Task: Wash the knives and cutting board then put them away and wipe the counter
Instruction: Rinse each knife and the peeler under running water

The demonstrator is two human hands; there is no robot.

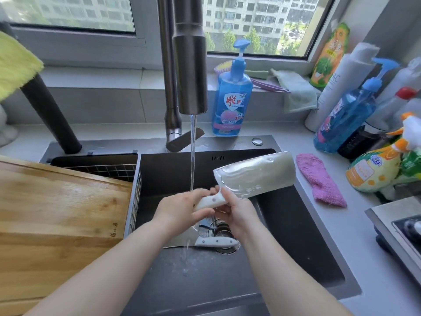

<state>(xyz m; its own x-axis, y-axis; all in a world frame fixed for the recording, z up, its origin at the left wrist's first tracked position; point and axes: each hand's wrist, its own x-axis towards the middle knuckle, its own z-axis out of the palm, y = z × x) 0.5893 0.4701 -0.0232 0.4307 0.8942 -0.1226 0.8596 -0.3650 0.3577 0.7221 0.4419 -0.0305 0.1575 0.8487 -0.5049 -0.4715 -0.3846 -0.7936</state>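
Note:
Over the dark sink [307,242] I hold a wide steel cleaver [255,174] with a white handle, blade pointing up and right. My left hand [180,206] grips the handle. My right hand [237,213] touches the handle where it meets the blade. Water runs from the faucet [191,71] onto my left hand. A second white-handled knife [214,242] lies flat on the sink bottom by the drain, partly hidden under my hands. The wooden cutting board [57,220] rests on the left, over a wire basket.
A wire drain basket [109,167] sits at the sink's left. Blue dish soap [232,96] stands behind the sink. A pink cloth [319,179] lies on the right counter, with several bottles [346,115] behind it. A stove corner [401,233] is at right, a yellow cloth [16,62] at upper left.

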